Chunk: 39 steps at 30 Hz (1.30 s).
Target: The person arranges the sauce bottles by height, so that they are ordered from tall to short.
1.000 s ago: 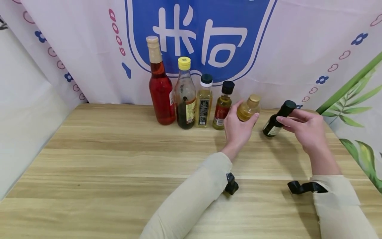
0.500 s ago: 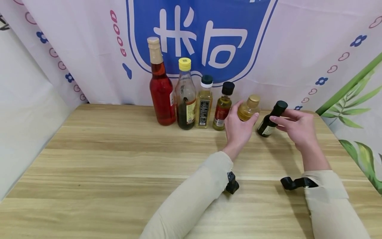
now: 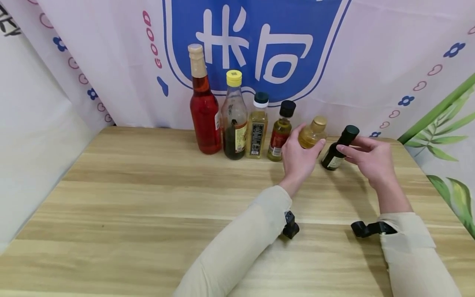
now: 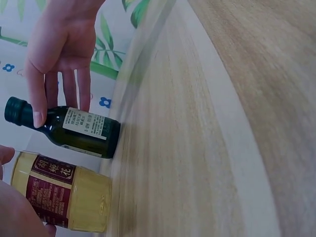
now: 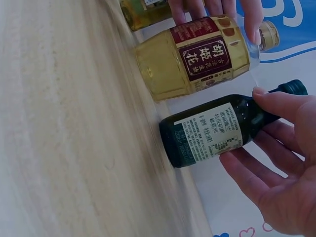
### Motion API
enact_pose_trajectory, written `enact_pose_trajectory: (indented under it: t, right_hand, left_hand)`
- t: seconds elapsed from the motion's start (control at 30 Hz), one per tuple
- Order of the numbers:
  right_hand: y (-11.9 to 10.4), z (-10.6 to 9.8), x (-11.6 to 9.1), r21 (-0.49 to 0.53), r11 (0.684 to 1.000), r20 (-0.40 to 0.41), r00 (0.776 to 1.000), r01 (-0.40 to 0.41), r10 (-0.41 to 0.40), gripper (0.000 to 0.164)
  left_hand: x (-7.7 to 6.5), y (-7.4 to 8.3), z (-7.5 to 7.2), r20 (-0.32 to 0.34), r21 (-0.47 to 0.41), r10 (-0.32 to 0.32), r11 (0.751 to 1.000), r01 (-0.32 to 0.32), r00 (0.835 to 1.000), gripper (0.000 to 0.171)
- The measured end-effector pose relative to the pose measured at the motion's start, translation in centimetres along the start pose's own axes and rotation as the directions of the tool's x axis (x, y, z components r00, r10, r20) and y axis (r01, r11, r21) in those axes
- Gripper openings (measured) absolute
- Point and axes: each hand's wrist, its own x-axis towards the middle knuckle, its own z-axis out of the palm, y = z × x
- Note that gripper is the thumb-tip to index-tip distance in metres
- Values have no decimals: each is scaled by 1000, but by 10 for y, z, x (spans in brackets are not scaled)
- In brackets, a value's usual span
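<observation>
My left hand (image 3: 299,159) grips a clear bottle of golden oil (image 3: 313,133) with a gold cap. Its dark red label (image 5: 206,55) shows in the right wrist view. My right hand (image 3: 372,159) pinches a small dark green bottle (image 3: 334,156) round its neck, thumb on the near side. A white label (image 4: 85,123) covers part of that bottle in the left wrist view. The dark bottle stands just right of the oil bottle, a small gap between them, its top leaning to the right in the head view. Its base is at the tabletop.
Left of my hands stand several bottles in a row: a tall red one (image 3: 205,119), a yellow-capped dark sauce bottle (image 3: 234,132), a square oil bottle (image 3: 257,132) and a black-capped one (image 3: 280,136). Behind the wooden table (image 3: 148,198) hangs a printed cloth (image 3: 130,82).
My right hand has brought the dark green bottle a little to the left, closer to the oil bottle. The left hand keeps its grip in place. The head view has shifted slightly.
</observation>
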Motion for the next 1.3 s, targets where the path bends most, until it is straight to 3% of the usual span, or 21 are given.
enact_pose_trajectory:
  t: [0.23,0.7,0.97,1.17,1.3]
  right_hand:
    - [0,-1,-1,-6,1000,-3,1000,-12,12,43]
    - [3,2,-2,-87,996,15,1000,10,-9,52]
    - [5,2,0,-115,993,26,1000,13,-10,54]
    - [-3,-6,-4,-189,982,15,1000,9,-6,60]
    - [-23,-18,-13,-156,988,-95,995,-11,-4,61]
  left_hand:
    - [2,1,0,0,3,17,1000,-17,1000,66]
    - [1,-1,-3,-14,6,7,1000,-7,1000,66]
    - [-1,2,-8,-3,70,4,998,-4,1000,68]
    - [-13,3,-21,-1,109,33,993,-33,999,65]
    - [-26,7,-44,57,110,44,993,-50,997,61]
